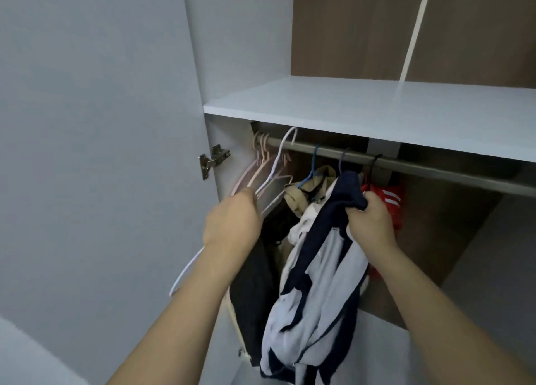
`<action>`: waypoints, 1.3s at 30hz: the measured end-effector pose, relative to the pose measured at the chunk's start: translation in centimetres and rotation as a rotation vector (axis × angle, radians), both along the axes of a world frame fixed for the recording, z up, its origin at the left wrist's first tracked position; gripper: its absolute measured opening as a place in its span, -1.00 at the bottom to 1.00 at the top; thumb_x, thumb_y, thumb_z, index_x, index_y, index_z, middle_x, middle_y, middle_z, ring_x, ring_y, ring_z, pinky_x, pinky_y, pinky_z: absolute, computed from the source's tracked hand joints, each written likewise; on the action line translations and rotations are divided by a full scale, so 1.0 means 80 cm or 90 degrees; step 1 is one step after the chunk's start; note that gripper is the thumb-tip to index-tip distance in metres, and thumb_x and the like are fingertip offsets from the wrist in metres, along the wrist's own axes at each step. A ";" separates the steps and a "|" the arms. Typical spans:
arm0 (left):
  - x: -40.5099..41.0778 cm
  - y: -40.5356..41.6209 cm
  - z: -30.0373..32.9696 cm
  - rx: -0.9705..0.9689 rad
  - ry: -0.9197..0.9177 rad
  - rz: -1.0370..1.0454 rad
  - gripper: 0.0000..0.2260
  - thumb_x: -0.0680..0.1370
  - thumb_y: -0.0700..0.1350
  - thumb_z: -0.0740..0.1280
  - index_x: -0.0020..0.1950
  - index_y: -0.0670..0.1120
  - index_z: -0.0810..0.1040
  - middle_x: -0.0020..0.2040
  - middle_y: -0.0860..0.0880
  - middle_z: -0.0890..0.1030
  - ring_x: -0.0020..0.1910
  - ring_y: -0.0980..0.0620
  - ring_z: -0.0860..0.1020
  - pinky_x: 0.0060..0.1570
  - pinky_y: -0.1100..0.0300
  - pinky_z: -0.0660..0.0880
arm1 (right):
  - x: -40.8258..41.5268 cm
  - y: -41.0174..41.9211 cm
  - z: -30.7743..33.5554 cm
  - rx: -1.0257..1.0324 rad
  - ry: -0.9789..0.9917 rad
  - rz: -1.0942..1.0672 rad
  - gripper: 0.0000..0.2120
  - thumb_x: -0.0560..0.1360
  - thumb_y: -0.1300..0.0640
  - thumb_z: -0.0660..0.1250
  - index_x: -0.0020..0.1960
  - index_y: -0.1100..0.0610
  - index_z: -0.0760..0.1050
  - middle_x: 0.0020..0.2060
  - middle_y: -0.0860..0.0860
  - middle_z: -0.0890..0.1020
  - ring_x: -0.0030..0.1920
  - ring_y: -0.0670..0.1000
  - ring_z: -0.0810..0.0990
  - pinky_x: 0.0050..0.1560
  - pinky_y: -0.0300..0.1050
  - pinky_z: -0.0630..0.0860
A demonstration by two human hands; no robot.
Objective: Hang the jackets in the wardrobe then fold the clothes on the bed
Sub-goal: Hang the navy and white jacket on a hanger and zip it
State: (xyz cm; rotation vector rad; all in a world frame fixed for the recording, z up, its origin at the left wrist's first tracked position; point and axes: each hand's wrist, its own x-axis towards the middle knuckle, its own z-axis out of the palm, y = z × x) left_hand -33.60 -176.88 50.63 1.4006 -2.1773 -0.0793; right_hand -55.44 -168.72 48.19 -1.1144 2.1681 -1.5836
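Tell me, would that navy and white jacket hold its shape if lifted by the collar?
Probably not. The navy and white fabric jacket hangs in loose, crumpled folds below the right hand gripping its collar, so it looks floppy. It seems light: one hand holds it up. The thin white wire hanger looks stiffer.

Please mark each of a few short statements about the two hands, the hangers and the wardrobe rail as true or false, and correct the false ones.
1. The right hand grips the navy and white jacket. True.
2. The left hand is open and holds nothing. False: it holds a white hanger.
3. A red garment hangs on the rail. True.
4. The shelf above the rail holds folded clothes. False: no clothes show on it.
5. The empty pink hangers hang at the rail's right end. False: at its left end.
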 end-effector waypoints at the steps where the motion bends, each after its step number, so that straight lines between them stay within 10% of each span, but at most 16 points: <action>1: 0.016 0.032 0.005 0.003 -0.012 0.016 -0.91 0.59 -0.17 0.17 -0.02 -0.08 0.46 -0.32 -0.07 0.49 -0.36 -0.17 0.43 -0.37 0.09 0.33 | 0.002 0.003 -0.004 0.002 -0.017 0.000 -0.90 0.54 0.21 0.23 -0.13 0.07 0.36 -0.28 0.03 0.49 -0.25 0.08 0.49 -0.29 -0.05 0.35; 10: 0.147 0.235 0.066 0.106 0.059 0.043 -0.81 0.65 0.02 0.17 -0.02 0.09 0.56 -0.44 0.07 0.51 -0.40 0.10 0.51 -0.39 0.20 0.43 | 0.038 0.028 -0.017 0.146 -0.069 0.020 -0.69 0.55 0.14 0.20 0.22 0.28 0.46 0.11 0.26 0.56 0.11 0.29 0.53 0.05 0.04 0.44; 19: 0.155 0.235 0.047 0.161 0.073 -0.075 -0.79 0.65 -0.03 0.18 -0.05 0.01 0.59 -0.40 0.05 0.45 -0.42 0.13 0.43 -0.43 0.20 0.30 | 0.125 0.069 0.027 0.041 0.025 0.204 -0.88 0.55 0.22 0.18 -0.02 0.11 0.49 -0.14 0.13 0.61 -0.11 0.14 0.59 -0.17 -0.02 0.47; 23: 0.170 0.203 0.014 0.313 0.263 -0.145 -0.77 0.65 -0.11 0.20 -0.13 -0.09 0.59 -0.49 0.11 0.34 -0.54 0.18 0.29 -0.50 0.34 0.22 | 0.171 0.099 0.045 -0.072 0.155 0.242 -0.85 0.53 0.12 0.15 -0.12 -0.04 0.47 -0.18 -0.12 0.55 -0.11 -0.11 0.54 -0.21 -0.28 0.41; 26: 0.189 0.191 0.005 0.351 0.394 -0.226 -0.75 0.65 -0.14 0.21 -0.18 -0.08 0.58 -0.56 0.14 0.30 -0.55 0.16 0.24 -0.48 0.30 0.21 | 0.180 0.116 0.053 -0.077 0.282 0.277 -0.88 0.55 0.11 0.15 -0.02 0.08 0.45 -0.06 -0.04 0.51 0.00 0.02 0.50 -0.01 -0.06 0.44; 29: 0.192 0.187 0.009 0.272 0.365 -0.259 -0.77 0.64 -0.10 0.22 -0.17 0.04 0.57 -0.51 0.17 0.36 -0.49 0.17 0.30 -0.40 0.22 0.28 | 0.189 0.121 0.066 -0.004 0.381 0.271 -0.84 0.53 -0.05 0.10 -0.06 0.03 0.32 -0.24 -0.02 0.52 -0.19 0.04 0.50 -0.18 0.01 0.44; 32: 0.188 0.198 0.019 -0.104 0.173 -0.133 -0.82 0.59 -0.13 0.26 0.14 0.08 0.53 -0.11 0.21 0.48 -0.14 0.07 0.40 -0.11 0.09 0.32 | 0.200 0.117 0.083 0.002 0.433 0.179 -0.88 0.45 -0.05 0.03 -0.18 -0.03 0.26 -0.34 -0.07 0.47 -0.30 -0.07 0.42 -0.36 -0.12 0.26; 35: 0.189 0.212 0.005 -0.390 0.221 -0.195 -0.74 0.43 -0.30 0.29 0.09 -0.10 0.49 -0.04 -0.07 0.49 -0.17 -0.08 0.39 -0.17 0.06 0.32 | 0.209 0.112 0.098 -0.054 0.418 0.086 -0.77 0.40 0.02 0.01 -0.13 0.07 0.40 -0.31 0.04 0.52 -0.28 0.11 0.43 -0.28 -0.02 0.28; 39: 0.183 0.211 -0.058 -0.203 0.256 -0.352 -0.87 0.44 -0.31 0.23 -0.08 -0.13 0.47 -0.17 0.00 0.44 -0.21 0.02 0.39 -0.23 0.08 0.40 | 0.221 0.109 0.122 -0.102 0.363 0.038 -0.81 0.43 0.04 0.00 -0.25 0.08 0.31 -0.34 0.05 0.49 -0.29 0.12 0.44 -0.27 -0.01 0.30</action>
